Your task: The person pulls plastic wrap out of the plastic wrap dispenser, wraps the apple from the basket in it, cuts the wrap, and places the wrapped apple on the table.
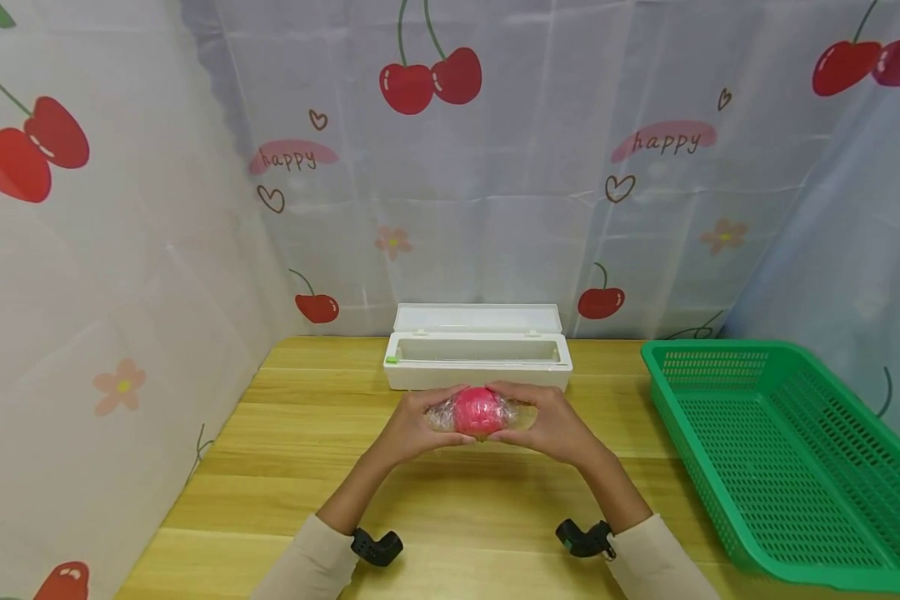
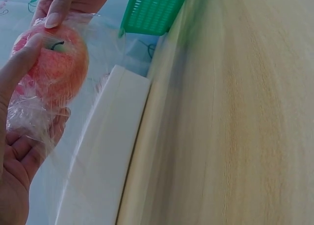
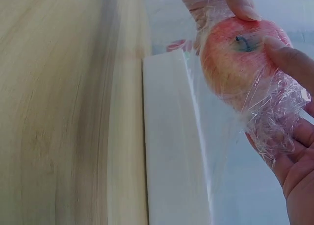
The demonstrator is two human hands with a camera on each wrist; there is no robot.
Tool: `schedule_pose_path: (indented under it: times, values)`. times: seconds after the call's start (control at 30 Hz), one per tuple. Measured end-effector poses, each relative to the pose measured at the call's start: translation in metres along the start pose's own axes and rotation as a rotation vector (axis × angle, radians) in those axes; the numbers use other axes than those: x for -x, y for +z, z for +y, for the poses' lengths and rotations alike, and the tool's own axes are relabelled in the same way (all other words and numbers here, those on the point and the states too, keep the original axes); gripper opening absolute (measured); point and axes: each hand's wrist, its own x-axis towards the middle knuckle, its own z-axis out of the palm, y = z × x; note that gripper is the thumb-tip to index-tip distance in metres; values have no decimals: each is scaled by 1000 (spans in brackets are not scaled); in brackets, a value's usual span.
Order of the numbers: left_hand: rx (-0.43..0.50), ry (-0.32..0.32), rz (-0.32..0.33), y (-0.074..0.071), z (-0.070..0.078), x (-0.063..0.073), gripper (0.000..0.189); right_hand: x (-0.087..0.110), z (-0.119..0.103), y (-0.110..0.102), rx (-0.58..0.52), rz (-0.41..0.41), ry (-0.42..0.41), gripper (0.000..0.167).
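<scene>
A red apple (image 1: 477, 412) in clear plastic wrap is held up between both hands, above the table. My left hand (image 1: 417, 423) grips its left side, thumb near the stem and fingers on the far side. From the other side my right hand (image 1: 551, 422) grips it the same way. Crumpled wrap (image 3: 272, 114) bunches out at both sides of the apple, beneath the palms. In the left wrist view the apple (image 2: 61, 63) shows its dark stem, with both thumbs close to it. Just behind the hands stands a white wrap dispenser box (image 1: 480, 377) with its lid raised.
A green plastic basket (image 1: 701, 475) with lattice walls stands on the right of the wooden table (image 1: 300, 433). Curtains (image 1: 495, 208) printed with cherries hang behind and along both sides. A black band device (image 1: 377, 547) sits at each wrist.
</scene>
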Motion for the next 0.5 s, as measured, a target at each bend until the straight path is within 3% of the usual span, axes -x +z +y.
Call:
schedule_pose_path:
  times: [0.27, 0.5]
  values:
    - [-4, 1, -27, 4, -2, -1, 72, 1, 0, -2, 9, 36, 32, 66]
    - [-55, 3, -28, 4, -1, -1, 75, 3, 4, -3, -65, 64, 70, 63]
